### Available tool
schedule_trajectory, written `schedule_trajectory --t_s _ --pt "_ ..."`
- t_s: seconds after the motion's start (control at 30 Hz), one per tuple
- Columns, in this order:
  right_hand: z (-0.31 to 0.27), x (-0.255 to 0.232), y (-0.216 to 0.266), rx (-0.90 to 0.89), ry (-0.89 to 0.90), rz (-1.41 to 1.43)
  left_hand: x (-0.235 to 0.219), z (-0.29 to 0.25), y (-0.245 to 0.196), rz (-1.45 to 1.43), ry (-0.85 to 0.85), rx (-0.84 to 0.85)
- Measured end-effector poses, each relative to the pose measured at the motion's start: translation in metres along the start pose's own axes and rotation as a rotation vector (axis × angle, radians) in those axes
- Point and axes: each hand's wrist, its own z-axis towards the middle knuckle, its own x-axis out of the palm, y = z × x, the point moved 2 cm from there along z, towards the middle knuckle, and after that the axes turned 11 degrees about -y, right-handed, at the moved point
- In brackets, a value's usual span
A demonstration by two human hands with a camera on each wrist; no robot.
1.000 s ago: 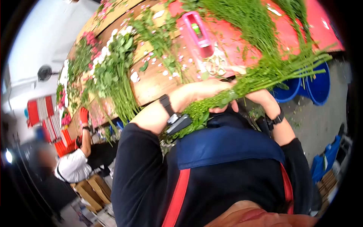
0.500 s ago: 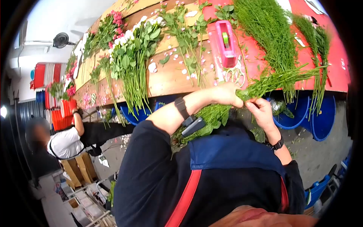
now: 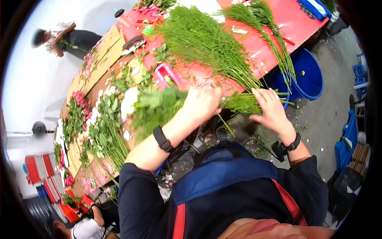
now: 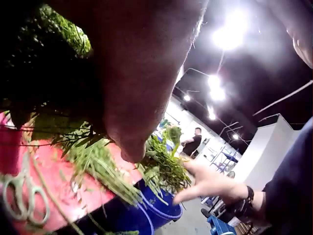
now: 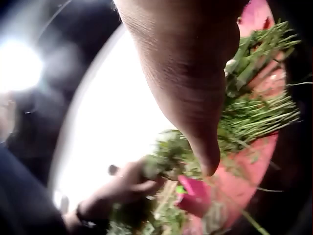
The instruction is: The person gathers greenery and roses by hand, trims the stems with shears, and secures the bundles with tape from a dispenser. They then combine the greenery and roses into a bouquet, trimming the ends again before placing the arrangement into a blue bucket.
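Note:
A bundle of leafy greenery lies sideways in front of the body in the head view, blurred at its leafy left part. My left hand grips it around the stems. Beyond that fist, the cut stems point right. My right hand is at this stem end, fingers extended and thumb apart; whether it touches them is unclear. The left wrist view has the right hand spread beside the stems. In the right wrist view my left hand holds the greenery.
Feathery green stems spread over the red table cover, near a pink tape dispenser. Scissors lie on the table. White flowers are at left. A blue bucket stands by the edge. Another person stands across.
The greenery's leafy end has swung out from beneath my left forearm to above it, over the table side. My right hand has stopped pinching and spread its fingers. The head view has shifted.

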Motion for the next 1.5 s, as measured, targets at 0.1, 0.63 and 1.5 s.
schedule_trajectory --t_s 0.1,0.63,1.5 --pt "-0.013 0.008 -0.058 0.214 -0.123 -0.008 -0.026 0.067 -0.009 0.184 -0.259 0.148" --pt "0.073 0.107 -0.231 0.203 -0.29 -0.211 0.117 -0.053 0.003 -0.568 -0.1 -0.759" --pt "0.19 0.056 -0.071 -0.328 -0.366 0.158 0.068 -0.017 0.029 -1.787 -0.447 -1.084"
